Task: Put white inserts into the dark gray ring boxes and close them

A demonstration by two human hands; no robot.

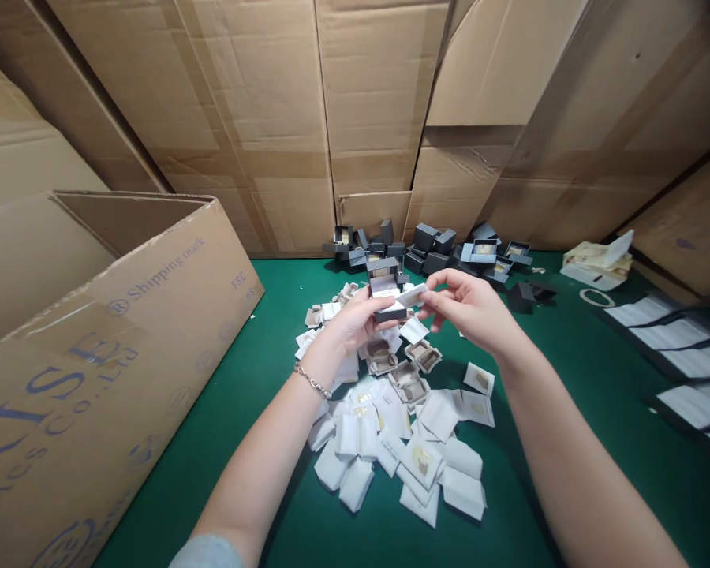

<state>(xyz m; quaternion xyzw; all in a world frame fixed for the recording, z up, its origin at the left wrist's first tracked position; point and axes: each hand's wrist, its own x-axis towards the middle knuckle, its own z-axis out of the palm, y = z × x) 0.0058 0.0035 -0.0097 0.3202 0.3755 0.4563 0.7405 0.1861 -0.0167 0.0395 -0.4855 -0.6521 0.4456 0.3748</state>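
The person's left hand [358,322] has closed fingers gripping a small open dark grey jewellery box [386,290], and the right hand [467,308] pinches a white insert [411,296] at the box, above a heap of white paper pads [390,442] on a green mat [260,379].

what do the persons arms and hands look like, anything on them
The left hand and right hand are bare, without gloves. The left arm wears a silver-coloured chain bracelet at the wrist, and a pale grey sleeve shows at its lower end. The right arm shows no jewellery.
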